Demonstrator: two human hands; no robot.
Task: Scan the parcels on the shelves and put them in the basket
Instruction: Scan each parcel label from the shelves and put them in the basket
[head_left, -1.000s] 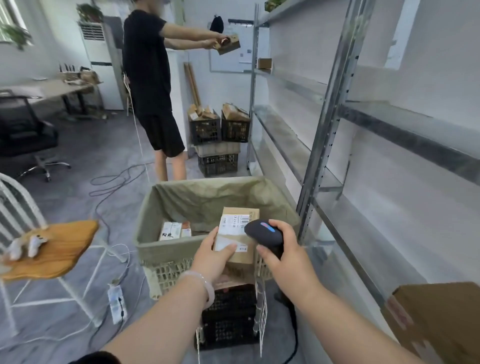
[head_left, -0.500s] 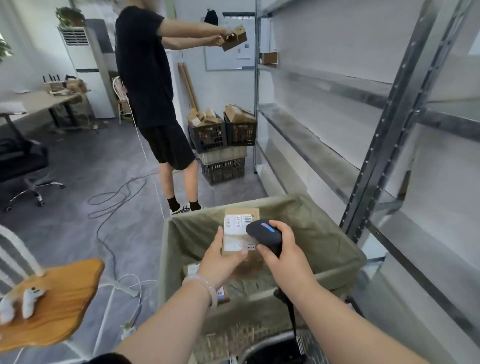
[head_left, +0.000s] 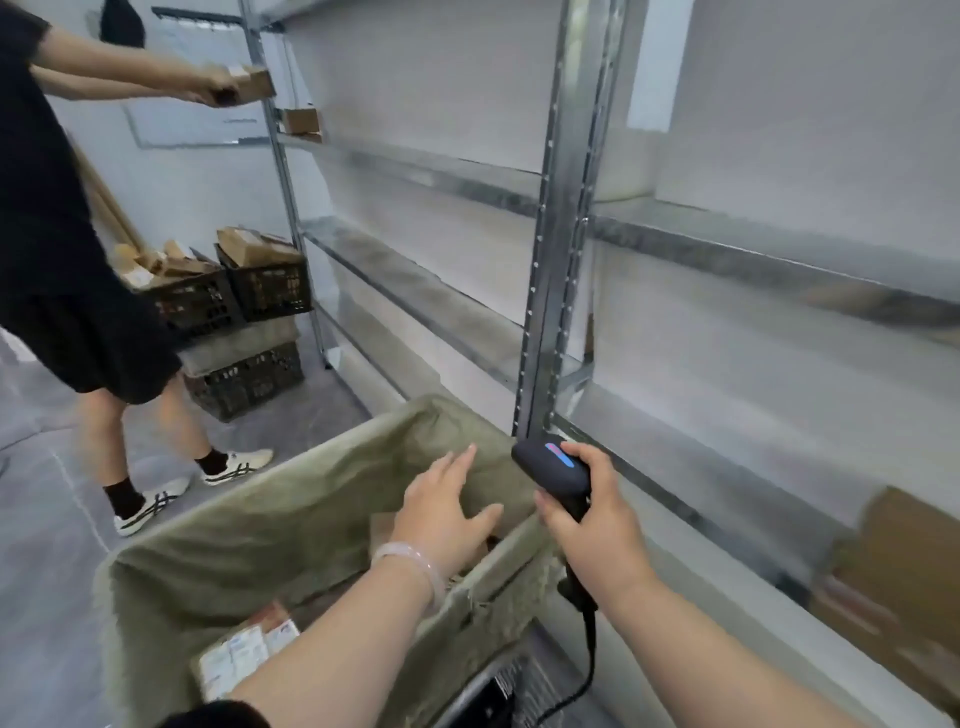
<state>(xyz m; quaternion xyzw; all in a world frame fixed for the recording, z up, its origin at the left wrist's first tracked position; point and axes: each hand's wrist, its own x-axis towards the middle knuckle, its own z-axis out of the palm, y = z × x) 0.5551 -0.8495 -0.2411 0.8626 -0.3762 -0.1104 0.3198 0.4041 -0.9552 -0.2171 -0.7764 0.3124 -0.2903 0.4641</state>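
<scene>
Far to the left of the left hand, another person (head_left: 62, 218) stands holding a box up near the shelves; the crates (head_left: 244, 291) beyond that person are packed with brown parcels whose labels cannot be read. Below and left of the left hand, a labelled parcel (head_left: 244, 654) lies on the bottom of the cloth-lined basket (head_left: 218, 551), partly cut off by the forearm. The left hand (head_left: 441, 512) hovers over the basket with fingers spread and nothing in it; a brown box (head_left: 382, 525) shows just under it, mostly hidden by the palm, so whether it has settled cannot be told. To do this step well, the hand should clear the basket rim cleanly before reaching on. The right hand (head_left: 592, 525) is closed around the scanner (head_left: 553, 467), its cable trailing down. Right of it, a blurred parcel (head_left: 898, 582) sits on the lower shelf (head_left: 701, 499), cut off by the frame edge.
</scene>
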